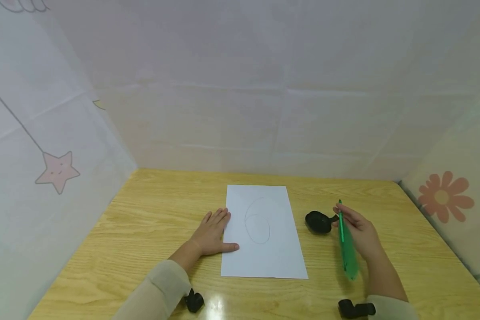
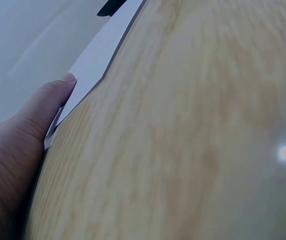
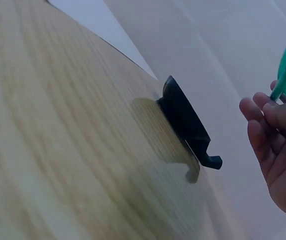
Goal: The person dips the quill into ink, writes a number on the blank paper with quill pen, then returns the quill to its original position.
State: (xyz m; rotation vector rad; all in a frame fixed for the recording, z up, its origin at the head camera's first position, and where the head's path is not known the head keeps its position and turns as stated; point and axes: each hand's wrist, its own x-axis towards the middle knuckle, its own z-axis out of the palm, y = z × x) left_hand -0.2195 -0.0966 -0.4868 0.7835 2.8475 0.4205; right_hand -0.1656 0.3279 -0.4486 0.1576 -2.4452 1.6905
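Observation:
A white sheet of paper (image 1: 240, 262) lies on the table with a large thin figure like a 6 (image 1: 270, 231) drawn on it. Flat over its left edge rests my left hand (image 1: 210, 235), fingers straight and thumb on the sheet; the left wrist view shows the thumb (image 2: 50, 97) at the paper's edge (image 2: 90, 75). To the right of the sheet, my right hand (image 1: 364, 235) pinches a green feather pen (image 1: 349, 258) above the table, its plume toward me. Beside these fingers sits a small black pan-shaped dish (image 1: 318, 222) with a short bent handle.
The wooden table (image 1: 164, 200) meets a pale cloth backdrop (image 1: 224, 120) at the back and sides. Black wrist-worn mounts (image 1: 194, 301) show at both sleeves.

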